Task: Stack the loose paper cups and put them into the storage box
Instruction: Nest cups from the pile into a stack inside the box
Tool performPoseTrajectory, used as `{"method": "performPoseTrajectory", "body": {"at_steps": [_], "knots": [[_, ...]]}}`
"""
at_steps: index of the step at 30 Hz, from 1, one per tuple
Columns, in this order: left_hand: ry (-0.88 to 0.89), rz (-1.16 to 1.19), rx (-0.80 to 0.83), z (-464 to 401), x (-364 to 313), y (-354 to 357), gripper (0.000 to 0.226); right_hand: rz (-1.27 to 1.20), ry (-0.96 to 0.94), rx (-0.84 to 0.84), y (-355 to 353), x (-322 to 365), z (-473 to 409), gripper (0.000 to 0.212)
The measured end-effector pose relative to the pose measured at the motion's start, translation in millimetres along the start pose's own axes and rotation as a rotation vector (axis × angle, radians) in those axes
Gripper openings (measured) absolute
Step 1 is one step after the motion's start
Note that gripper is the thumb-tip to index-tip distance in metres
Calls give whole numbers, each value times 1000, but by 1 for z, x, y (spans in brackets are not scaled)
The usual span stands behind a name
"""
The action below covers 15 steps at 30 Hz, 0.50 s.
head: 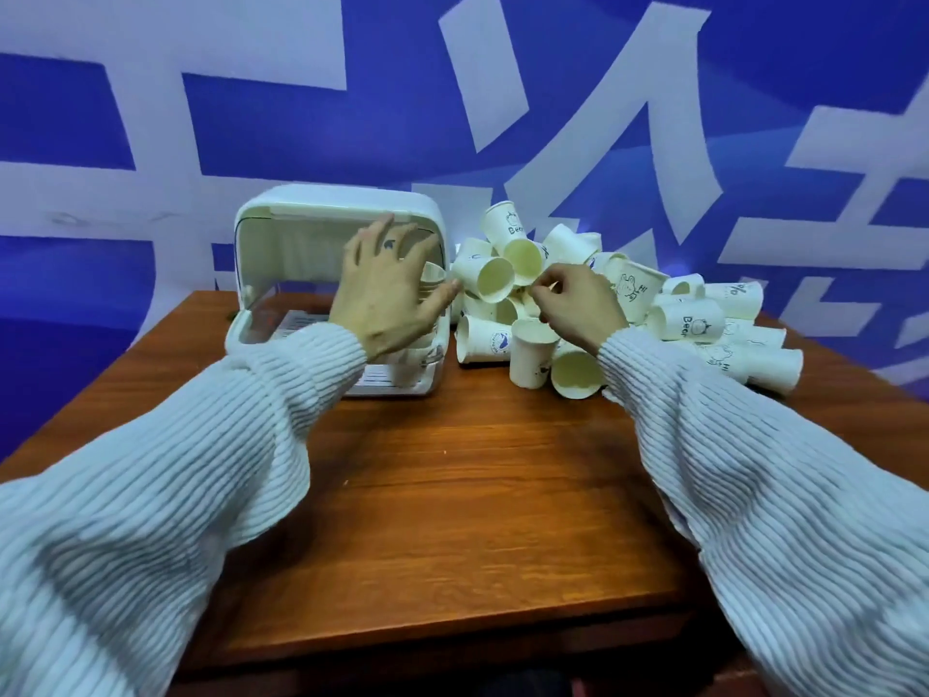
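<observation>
The heap of loose white paper cups with small printed cartoons (618, 304) lay tumbled on the far right of the brown wooden worktop (477, 495), most on their sides with mouths pointing every way, a few upright at the near edge. Just left of the heap stood the white rounded plastic storage box (281, 228), its front open toward the person, so cups could go in sideways without lifting over a wall.

The left hand (389, 289) was raised in front of the box opening, its grip spread, fingers fanned and straight. A cup rim (431, 275) showed just beyond its fingertips at the box's right edge; whether the fingers touched it I could not tell, though the hand seemed placed to steady or push cups inside the opening.

The right hand (573, 304) reached into the middle of the heap, its grip pinching: thumb and forefinger were drawn together on what looked like the rim of a cup, the exact cup hidden by the fingers. A pinch at the rim seemed the sensible hold, since the thin wall would crush under a full grasp. Both arms wore ribbed pale knitted sleeves (151, 495). Most of the stacking appeared yet undone
</observation>
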<state>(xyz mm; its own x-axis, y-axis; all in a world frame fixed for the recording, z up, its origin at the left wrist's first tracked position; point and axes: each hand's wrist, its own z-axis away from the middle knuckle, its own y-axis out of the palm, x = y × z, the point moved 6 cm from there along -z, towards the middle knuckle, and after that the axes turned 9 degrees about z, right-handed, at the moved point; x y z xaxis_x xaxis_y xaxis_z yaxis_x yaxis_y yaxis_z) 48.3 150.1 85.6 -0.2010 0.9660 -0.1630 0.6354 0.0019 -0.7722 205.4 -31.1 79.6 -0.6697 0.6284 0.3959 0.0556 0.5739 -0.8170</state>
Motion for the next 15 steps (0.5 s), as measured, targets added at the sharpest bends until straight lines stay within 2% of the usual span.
{"method": "performPoseTrajectory", "body": {"at_steps": [2, 3, 5, 8, 10, 12, 15], "knots": [[220, 67, -129, 3, -32, 2, 54, 74, 15, 7, -7, -14, 8, 19], [316, 102, -137, 3, -48, 10, 48, 127, 10, 12, -10, -21, 13, 21], [395, 124, -29, 0, -74, 36, 44, 224, -31, 27, -14, -34, 21, 25], [267, 134, 221, -4, -95, 78, 52, 396, -156, 123, -12, -52, 30, 34], [197, 114, 317, -5, -101, 99, 53, 507, -227, 212, -6, -63, 34, 37], [193, 58, 332, -3, -106, 108, 43, 582, -277, 247, -1, -73, 35, 33], [196, 28, 298, -1, -106, 107, 28, 602, -315, 211, -1, -80, 36, 24]]}}
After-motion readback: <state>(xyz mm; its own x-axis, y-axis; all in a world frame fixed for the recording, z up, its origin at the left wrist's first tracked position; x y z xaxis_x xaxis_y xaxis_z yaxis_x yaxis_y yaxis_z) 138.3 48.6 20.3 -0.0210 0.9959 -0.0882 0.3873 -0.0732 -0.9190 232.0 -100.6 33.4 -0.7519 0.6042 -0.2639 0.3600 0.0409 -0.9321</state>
